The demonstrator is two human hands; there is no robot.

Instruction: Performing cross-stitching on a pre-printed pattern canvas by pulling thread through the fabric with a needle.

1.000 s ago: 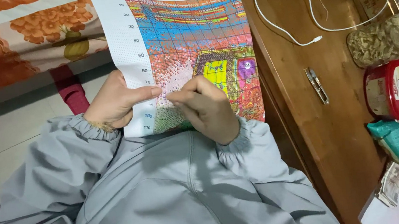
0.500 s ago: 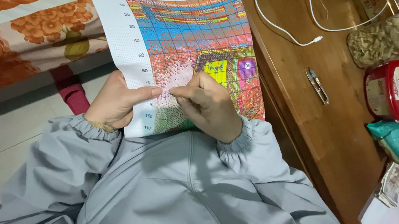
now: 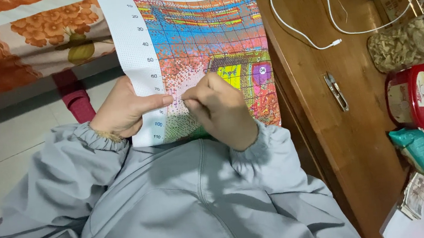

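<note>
Cross-stitch canvas (image 3: 198, 36) fills the middle of the view, a white sheet printed with a bright grid of blue, orange, yellow and purple squares, hanging down over the person's lap with its near edge against the grey jacket (image 3: 179, 206). Left hand (image 3: 122, 110) grips the canvas at its left margin, thumb pressed flat across the front, fingers curled round behind, so that hand is closed on the cloth. Right hand (image 3: 221, 110) rests on the coloured area just right of that thumb, fingers bunched and pinched together at the tips. Whether a needle sits in that pinch I cannot tell; it's too small to make out. The two hands sit close, thumb tip and pinched fingertips nearly meeting.

Off to the right, a wooden table (image 3: 320, 102) runs along the canvas edge. On it, far side, a white cable (image 3: 312, 19) loops across the wood. Nearer, small metal snips (image 3: 336, 91) lie alone on the bare boards. Along the right edge stand a clear jar (image 3: 409, 43) of pale pieces, a red tub (image 3: 414, 97) and a teal packet (image 3: 417, 149). Far left, an orange flowered bedcover (image 3: 20, 44) shows, with pale floor below it.
</note>
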